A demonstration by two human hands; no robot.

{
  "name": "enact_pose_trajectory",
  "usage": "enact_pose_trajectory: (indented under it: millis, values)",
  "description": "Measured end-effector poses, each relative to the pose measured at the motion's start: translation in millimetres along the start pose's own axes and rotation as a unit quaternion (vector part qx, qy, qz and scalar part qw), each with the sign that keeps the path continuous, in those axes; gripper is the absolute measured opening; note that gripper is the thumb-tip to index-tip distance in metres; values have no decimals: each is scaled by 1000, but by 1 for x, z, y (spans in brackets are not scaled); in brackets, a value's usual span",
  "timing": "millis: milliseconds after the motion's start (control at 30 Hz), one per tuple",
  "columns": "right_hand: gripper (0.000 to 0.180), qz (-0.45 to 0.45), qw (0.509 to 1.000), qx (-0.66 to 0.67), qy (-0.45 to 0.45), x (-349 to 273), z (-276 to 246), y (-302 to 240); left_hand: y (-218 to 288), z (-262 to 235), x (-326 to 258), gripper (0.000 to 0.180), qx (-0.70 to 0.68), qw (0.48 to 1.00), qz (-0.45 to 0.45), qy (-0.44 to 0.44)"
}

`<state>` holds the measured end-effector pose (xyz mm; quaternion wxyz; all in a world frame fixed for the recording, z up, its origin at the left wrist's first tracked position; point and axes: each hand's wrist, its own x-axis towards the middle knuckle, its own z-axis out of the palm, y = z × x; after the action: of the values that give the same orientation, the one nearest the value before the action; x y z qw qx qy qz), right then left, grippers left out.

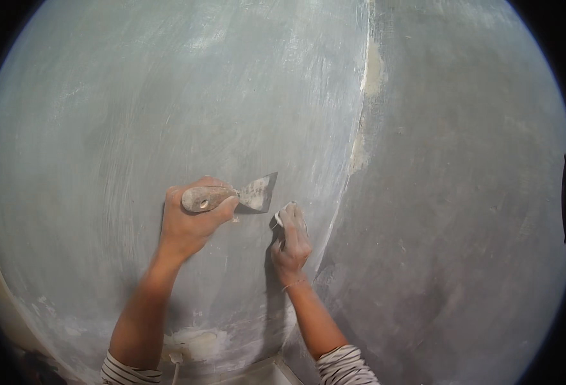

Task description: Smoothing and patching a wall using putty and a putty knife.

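Observation:
My left hand (190,221) is closed around the worn handle of a putty knife (257,192). Its flat, stained blade points right, close to the grey wall (135,115). To the right of the blade, my right hand (291,240) is raised against the wall with its fingers bent together. A small white piece (278,220) shows at the edge of these fingers; most of it is hidden, so its kind cannot be made out. White dust coats the fingertips. A gap separates the blade from my right hand.
Just right of my hands, an inner corner (342,204) runs up between two grey walls, with pale patches (374,67) along its upper part. Below are a rough whitish patch (196,343), a thin white pipe or cord (176,371) and a pale ledge (267,373).

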<state>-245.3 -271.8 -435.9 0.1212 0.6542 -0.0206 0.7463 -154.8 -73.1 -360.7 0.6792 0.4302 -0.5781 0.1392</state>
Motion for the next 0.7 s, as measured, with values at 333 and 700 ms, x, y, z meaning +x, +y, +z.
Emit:
enact_pose_trajectory:
  millis: [333, 700]
  values:
    - [49, -17, 1000, -20, 13, 5, 8, 13, 4, 2, 1, 15, 2, 1000, -16, 1]
    - [47, -9, 999, -46, -4, 20, 6, 11, 5, 0, 8, 14, 13, 1000, -22, 5]
